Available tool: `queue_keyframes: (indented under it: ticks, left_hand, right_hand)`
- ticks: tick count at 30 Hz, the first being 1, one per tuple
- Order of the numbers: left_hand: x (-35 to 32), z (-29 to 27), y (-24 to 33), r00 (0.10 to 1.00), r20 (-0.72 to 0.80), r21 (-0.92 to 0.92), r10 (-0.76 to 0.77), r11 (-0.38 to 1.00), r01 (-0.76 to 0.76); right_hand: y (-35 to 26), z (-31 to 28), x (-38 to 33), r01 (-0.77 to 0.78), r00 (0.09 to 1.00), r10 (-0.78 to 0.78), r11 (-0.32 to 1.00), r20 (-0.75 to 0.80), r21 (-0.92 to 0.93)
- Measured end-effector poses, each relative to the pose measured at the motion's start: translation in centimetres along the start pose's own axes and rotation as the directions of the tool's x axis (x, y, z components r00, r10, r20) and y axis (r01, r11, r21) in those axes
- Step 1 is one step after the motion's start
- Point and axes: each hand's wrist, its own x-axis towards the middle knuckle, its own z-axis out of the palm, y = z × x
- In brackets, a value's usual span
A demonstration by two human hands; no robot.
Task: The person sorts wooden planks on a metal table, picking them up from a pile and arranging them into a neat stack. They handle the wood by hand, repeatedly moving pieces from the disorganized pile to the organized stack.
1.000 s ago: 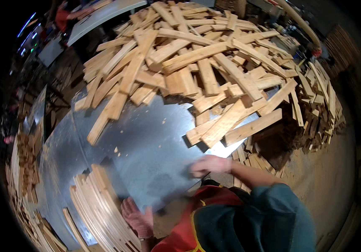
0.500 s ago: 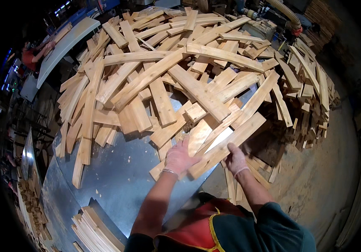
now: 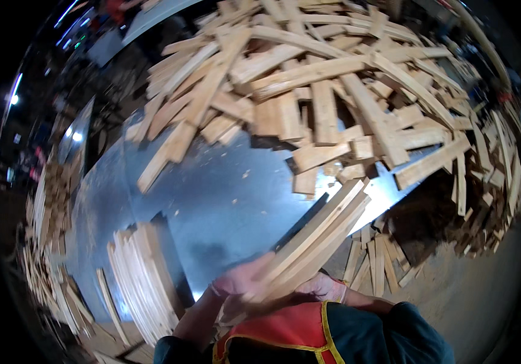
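A huge heap of wood offcuts is still covering the metal table; a small sorted stack is standing upright. Both hands, left hand and right hand, are clasping several slats near the chest.

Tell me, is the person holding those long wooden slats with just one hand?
No, both the left hand and the right hand grip the bundle of wooden slats near its lower end.
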Motion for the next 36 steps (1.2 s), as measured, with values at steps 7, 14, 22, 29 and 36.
queue_keyframes:
  ticks: [7,14,22,29,36]
  left_hand:
    - [-13.0,3.1,-8.7,0.904,-0.428,-0.836,0.027,0.368,-0.407]
    - [-14.7,5.6,-18.6,0.910,-0.415,-0.866,0.017,-0.313,-0.389]
    - [-17.1,5.9,-16.5,0.741,-0.670,-0.676,-0.040,0.446,-0.587]
    - [-20.1,7.7,-19.8,0.137,-0.990,0.061,-0.030,0.790,0.610]
    - [-16.9,7.2,-20.6,0.093,-0.994,0.049,-0.065,0.501,0.864]
  right_hand:
    - [3.2,1.5,14.0,0.290,0.957,0.078,-0.326,0.280,-0.900]
    - [7.7,1.6,19.4,0.054,0.915,-0.252,0.850,-0.315,-0.524]
    - [13.7,2.6,24.1,-0.176,0.970,-0.126,0.239,-0.210,-0.955]
    - [18.0,12.3,27.7,-0.105,0.958,0.250,-0.161,-0.144,-0.981]
    - [0.1,7.3,30.9,0.510,0.856,0.052,0.072,0.514,-0.857]
